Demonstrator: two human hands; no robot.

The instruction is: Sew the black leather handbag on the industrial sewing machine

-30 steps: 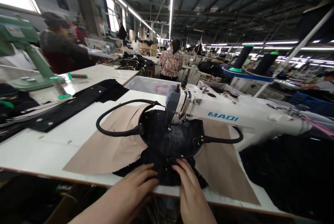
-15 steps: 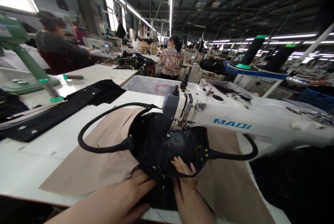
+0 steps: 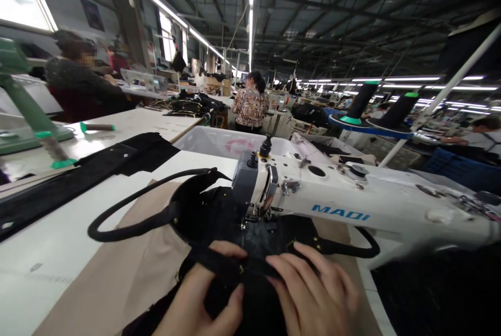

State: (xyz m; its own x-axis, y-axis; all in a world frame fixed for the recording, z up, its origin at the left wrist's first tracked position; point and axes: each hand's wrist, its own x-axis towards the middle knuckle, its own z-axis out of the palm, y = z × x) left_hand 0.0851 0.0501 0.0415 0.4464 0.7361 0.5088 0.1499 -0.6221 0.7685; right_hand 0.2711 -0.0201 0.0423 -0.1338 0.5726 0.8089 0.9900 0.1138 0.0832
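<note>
**fingers close to the needle, bag edge could slip**

both hands sit on a black handbag (image 3: 250, 231) under the head of a white maqi sewing machine (image 3: 336, 205). left hand (image 3: 199, 299) pinches the near rim of the bag, thumb and fingers clamped on a folded black edge. right hand (image 3: 313, 294) lies on the same edge, fingers together and curled down over it. the bag rests on the white table (image 3: 58, 252) over a tan paper sheet (image 3: 129, 273), one looped handle (image 3: 133, 216) out to the left, the other handle (image 3: 352, 247) to the right.

risks, as a judgement: fingertips are just beside the needle area (image 3: 260, 218), so a feed pull could draw them in. thick folded layers may shift under the foot and skew the seam. the loose left handle could snag or drag the bag off line.
</note>
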